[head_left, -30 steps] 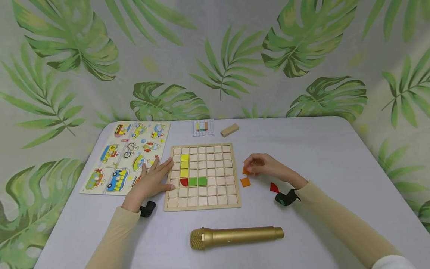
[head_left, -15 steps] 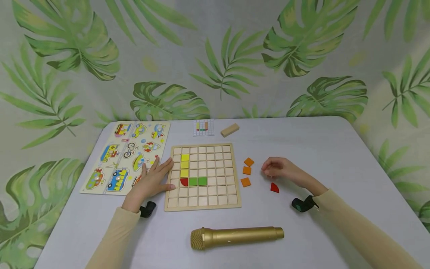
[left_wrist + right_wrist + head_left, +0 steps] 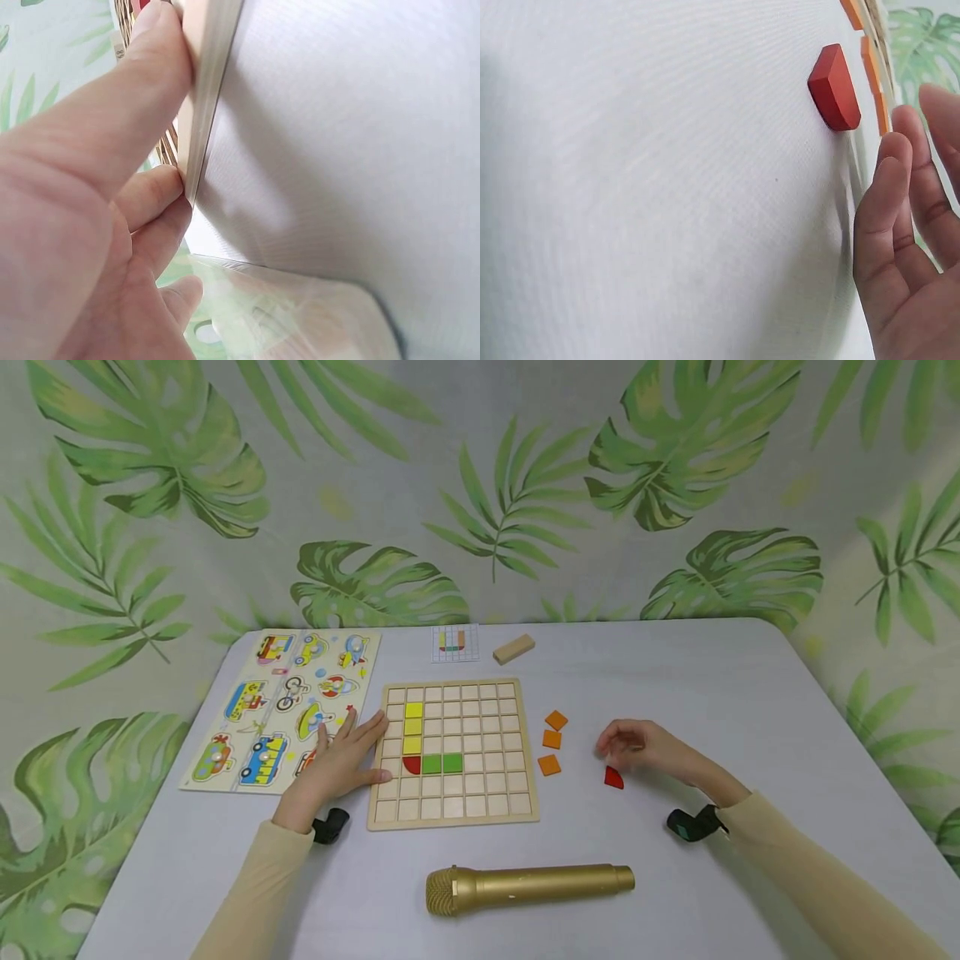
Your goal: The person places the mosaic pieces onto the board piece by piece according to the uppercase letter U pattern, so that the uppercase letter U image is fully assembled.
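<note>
A wooden grid board [image 3: 487,793] lies mid-table, with yellow squares [image 3: 413,727], a red quarter-circle [image 3: 412,765] and green squares [image 3: 442,764] set in its cells. My left hand [image 3: 335,768] rests against the board's left edge, its thumb on the rim and its fingers spread. To the right of the board lie three orange squares [image 3: 552,739]. My right hand [image 3: 648,753] hovers just behind a loose red quarter-circle block [image 3: 614,778], fingers loosely bent and holding nothing. In the right wrist view the red block [image 3: 835,90] sits apart from the fingertips.
A vehicle picture puzzle [image 3: 281,710] lies at the left, partly under the left hand. Behind the board are a small pattern card [image 3: 454,643] and a plain wooden block [image 3: 513,649]. A gold microphone [image 3: 528,889] lies near the front.
My right hand has left the orange squares and moved right, toward the loose red quarter-circle block. The left hand stays at the board's edge.
</note>
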{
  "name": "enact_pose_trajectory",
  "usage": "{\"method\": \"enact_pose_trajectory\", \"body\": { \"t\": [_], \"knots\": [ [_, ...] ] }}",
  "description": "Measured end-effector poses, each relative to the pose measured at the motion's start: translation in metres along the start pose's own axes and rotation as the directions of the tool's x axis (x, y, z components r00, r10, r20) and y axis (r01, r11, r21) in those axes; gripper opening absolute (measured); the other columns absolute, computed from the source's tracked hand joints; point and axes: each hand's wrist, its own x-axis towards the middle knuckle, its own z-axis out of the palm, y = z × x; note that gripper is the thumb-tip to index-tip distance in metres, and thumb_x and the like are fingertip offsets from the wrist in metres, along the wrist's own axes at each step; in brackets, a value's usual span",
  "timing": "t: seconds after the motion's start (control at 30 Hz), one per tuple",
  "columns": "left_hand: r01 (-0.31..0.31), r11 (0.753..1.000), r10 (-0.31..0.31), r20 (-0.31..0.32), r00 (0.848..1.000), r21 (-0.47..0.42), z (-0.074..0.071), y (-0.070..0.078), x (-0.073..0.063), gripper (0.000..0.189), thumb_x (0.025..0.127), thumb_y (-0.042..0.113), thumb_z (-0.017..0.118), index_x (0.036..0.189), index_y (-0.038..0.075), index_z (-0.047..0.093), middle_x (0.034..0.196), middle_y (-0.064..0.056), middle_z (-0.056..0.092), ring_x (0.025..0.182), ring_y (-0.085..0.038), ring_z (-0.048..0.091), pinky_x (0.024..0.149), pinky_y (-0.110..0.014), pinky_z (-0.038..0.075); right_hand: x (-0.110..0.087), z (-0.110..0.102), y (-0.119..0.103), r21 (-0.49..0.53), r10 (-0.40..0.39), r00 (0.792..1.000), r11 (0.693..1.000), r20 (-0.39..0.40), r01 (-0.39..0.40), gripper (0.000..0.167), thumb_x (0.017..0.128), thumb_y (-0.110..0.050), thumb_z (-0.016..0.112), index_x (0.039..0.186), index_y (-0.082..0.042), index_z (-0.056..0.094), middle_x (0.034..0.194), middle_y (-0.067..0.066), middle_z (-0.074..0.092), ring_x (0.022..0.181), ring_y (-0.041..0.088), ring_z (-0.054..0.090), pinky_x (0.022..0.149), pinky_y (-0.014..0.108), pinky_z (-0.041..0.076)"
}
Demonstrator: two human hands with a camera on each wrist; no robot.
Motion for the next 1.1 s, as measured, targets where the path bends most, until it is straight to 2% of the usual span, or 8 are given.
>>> {"method": "enact_pose_trajectory", "body": {
  "t": [0.17,0.3,0.47,0.67,0.87,1.1],
  "knots": [
    [-0.001,1.0,0.001,-0.005,1.0,-0.006,-0.001,0.002,-0.001,0.083,0.084,0.036,0.071,0.148,0.001,0.032,0.155,-0.015,0.024,0.141,-0.046,0.004,0.101,-0.072,-0.008,-0.003,0.001,0.0,-0.112,-0.041,0.998,0.993,0.041,0.046,0.014,0.088,-0.002,0.065,0.102,-0.002,0.064,0.09,0.011,0.062,0.081,0.022,0.056,0.073,0.029,0.05],
    [-0.001,1.0,0.001,-0.004,1.0,-0.008,-0.002,0.002,-0.002,0.083,0.084,0.035,0.072,0.148,0.001,0.032,0.155,-0.015,0.023,0.141,-0.046,0.004,0.102,-0.071,-0.008,-0.005,0.004,0.001,-0.185,-0.052,0.998,0.981,0.039,0.058,0.017,0.085,0.0,0.067,0.1,-0.007,0.065,0.093,0.006,0.062,0.083,0.02,0.054,0.069,0.027,0.049],
    [-0.006,1.0,0.005,-0.007,1.0,-0.017,-0.002,0.001,-0.003,0.083,0.084,0.035,0.072,0.148,0.001,0.031,0.155,-0.014,0.023,0.141,-0.046,0.004,0.102,-0.071,-0.008,-0.008,0.009,-0.001,-0.24,-0.079,0.997,0.967,0.022,0.082,0.026,0.079,0.007,0.068,0.099,-0.01,0.066,0.095,0.003,0.062,0.084,0.022,0.053,0.067,0.025,0.048],
    [-0.015,1.0,0.015,-0.006,1.0,-0.025,-0.002,0.0,-0.003,0.083,0.084,0.036,0.071,0.149,0.001,0.031,0.155,-0.015,0.023,0.141,-0.046,0.003,0.102,-0.071,-0.009,-0.008,0.012,-0.005,-0.294,-0.072,0.997,0.953,0.009,0.071,0.027,0.077,0.009,0.069,0.096,-0.011,0.065,0.092,0.0,0.061,0.084,0.021,0.053,0.068,0.025,0.048],
    [-0.012,1.0,0.012,-0.004,1.0,-0.029,-0.002,0.0,-0.003,0.083,0.085,0.036,0.071,0.149,0.001,0.031,0.155,-0.015,0.023,0.141,-0.046,0.003,0.102,-0.071,-0.009,-0.006,0.011,-0.005,-0.296,-0.082,0.996,0.951,0.021,0.084,0.023,0.078,0.009,0.067,0.091,-0.011,0.065,0.084,0.002,0.058,0.079,0.019,0.052,0.067,0.026,0.048],
    [0.001,1.0,-0.001,-0.003,1.0,-0.029,0.0,0.0,-0.001,0.084,0.084,0.036,0.072,0.149,0.001,0.031,0.155,-0.015,0.023,0.14,-0.047,0.003,0.101,-0.072,-0.009,-0.001,0.006,-0.008,-0.18,-0.05,0.998,0.982,0.024,0.053,0.011,0.086,0.003,0.065,0.093,-0.005,0.067,0.089,0.007,0.065,0.076,0.016,0.057,0.069,0.025,0.049]
  ]
}}
